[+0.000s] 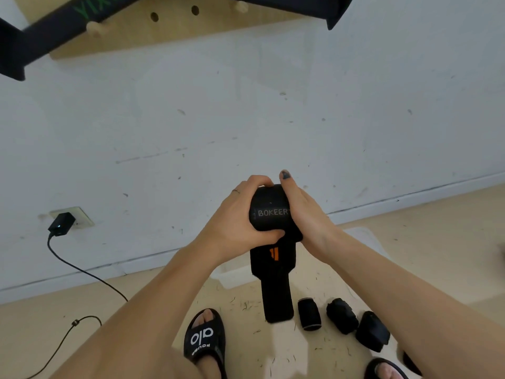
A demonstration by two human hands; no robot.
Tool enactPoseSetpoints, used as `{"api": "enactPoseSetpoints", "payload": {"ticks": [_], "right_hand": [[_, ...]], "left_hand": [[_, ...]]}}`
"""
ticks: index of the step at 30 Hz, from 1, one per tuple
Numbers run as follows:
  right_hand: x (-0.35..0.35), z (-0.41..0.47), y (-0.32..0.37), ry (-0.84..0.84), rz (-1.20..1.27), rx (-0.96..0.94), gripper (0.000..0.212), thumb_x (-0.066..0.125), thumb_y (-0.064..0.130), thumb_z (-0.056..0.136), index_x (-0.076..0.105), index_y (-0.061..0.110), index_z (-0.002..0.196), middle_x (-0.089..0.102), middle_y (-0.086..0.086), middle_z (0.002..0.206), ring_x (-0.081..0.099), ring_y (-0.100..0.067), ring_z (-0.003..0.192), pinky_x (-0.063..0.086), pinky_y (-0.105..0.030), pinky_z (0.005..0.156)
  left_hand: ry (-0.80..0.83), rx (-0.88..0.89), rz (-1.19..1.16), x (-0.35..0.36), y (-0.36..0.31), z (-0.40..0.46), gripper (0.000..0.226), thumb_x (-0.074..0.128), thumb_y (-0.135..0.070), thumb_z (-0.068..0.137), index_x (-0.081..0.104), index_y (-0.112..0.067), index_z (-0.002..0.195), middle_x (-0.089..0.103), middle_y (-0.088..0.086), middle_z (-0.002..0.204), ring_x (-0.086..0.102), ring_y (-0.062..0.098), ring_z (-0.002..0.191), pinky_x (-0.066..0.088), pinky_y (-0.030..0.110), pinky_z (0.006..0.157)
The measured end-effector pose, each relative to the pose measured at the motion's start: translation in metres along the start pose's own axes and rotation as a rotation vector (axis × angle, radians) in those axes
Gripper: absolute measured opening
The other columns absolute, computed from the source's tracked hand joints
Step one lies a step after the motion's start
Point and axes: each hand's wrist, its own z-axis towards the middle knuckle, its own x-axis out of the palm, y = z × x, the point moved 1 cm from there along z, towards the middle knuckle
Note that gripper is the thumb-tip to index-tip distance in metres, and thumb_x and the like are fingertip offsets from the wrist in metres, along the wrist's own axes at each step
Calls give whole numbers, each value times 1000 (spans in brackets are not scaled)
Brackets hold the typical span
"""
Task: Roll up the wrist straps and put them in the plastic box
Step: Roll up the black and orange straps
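A black wrist strap (269, 212) marked BOKEER is partly wound into a roll in front of me. My left hand (235, 222) wraps around the roll's left side, and my right hand (303, 212) presses on its right side. The strap's loose tail (276, 291) hangs straight down, with an orange mark near its top. Three rolled black straps (309, 314) (342, 315) (372, 335) lie on the floor to the lower right. A clear plastic box (366, 236) sits on the floor behind my hands, mostly hidden by them.
A white wall rises ahead, with a wooden pegboard (169, 26) holding black straps at the top. A black charger (61, 224) is plugged into a wall socket at left, and its cable (82, 272) trails over the floor. My feet in black slippers (205, 340) stand below.
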Motion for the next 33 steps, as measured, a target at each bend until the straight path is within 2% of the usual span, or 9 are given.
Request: {"api": "enactPoseSetpoints", "payload": {"ticks": [4,7,12,15,19,22,27,31,33], "right_hand": [[-5,-6,-2,282,241,13,47,66,32,99,54,11,139,71,-15,128,72,-28,114,58,-41,93],[-10,-7,0,374,279,-2,44,64,19,101,53,4,141,68,-20,132,70,-34,118,56,-44,95],[-7,-11,0,341,244,-29,39,63,21,102,55,8,139,71,-19,127,71,-33,115,56,-47,99],[-6,-10,-4,333,227,-12,42,61,27,104,54,7,140,71,-18,127,71,-32,115,56,-46,96],[-5,-11,-4,361,214,-25,33,53,9,106,54,10,139,73,-19,123,73,-33,112,59,-47,91],[-2,-10,-9,327,211,-26,36,52,3,105,53,11,140,71,-22,124,71,-39,114,56,-57,98],[2,-7,-11,315,252,-1,36,52,3,105,56,10,139,69,-24,127,69,-40,117,54,-57,100],[-1,-8,-6,342,274,6,37,46,3,104,56,10,139,68,-25,128,68,-41,117,56,-53,93],[-4,-12,2,401,308,35,36,43,13,103,59,6,134,70,-22,115,72,-37,102,59,-49,85]], "left_hand": [[-91,-72,-192,-12,1,1,59,89,-24,76,49,-41,116,69,-11,100,71,9,86,62,32,77],[-141,-96,-277,-18,5,1,51,85,-25,81,51,-37,117,68,-15,101,67,2,95,62,30,80],[-138,-96,-304,-22,8,2,45,83,-26,84,53,-35,116,65,-22,102,63,-3,99,58,21,73],[-140,-96,-298,-23,11,3,44,83,-29,84,53,-35,116,64,-21,102,64,-1,99,61,26,75],[-172,-96,-311,-26,17,4,46,83,-28,84,52,-37,116,63,-22,101,63,1,99,60,26,74],[-158,-74,-251,-27,19,3,47,82,-29,85,50,-41,118,63,-23,104,64,1,97,60,26,79],[-153,-7,-144,-28,16,5,56,82,-30,85,45,-63,111,59,-27,111,60,8,111,59,39,90],[-161,-2,-166,-27,15,6,57,82,-30,83,47,-63,114,58,-27,114,58,14,116,56,48,96],[-144,4,-158,-26,17,5,60,82,-24,84,48,-62,114,55,-30,114,56,13,116,54,48,98]]}}
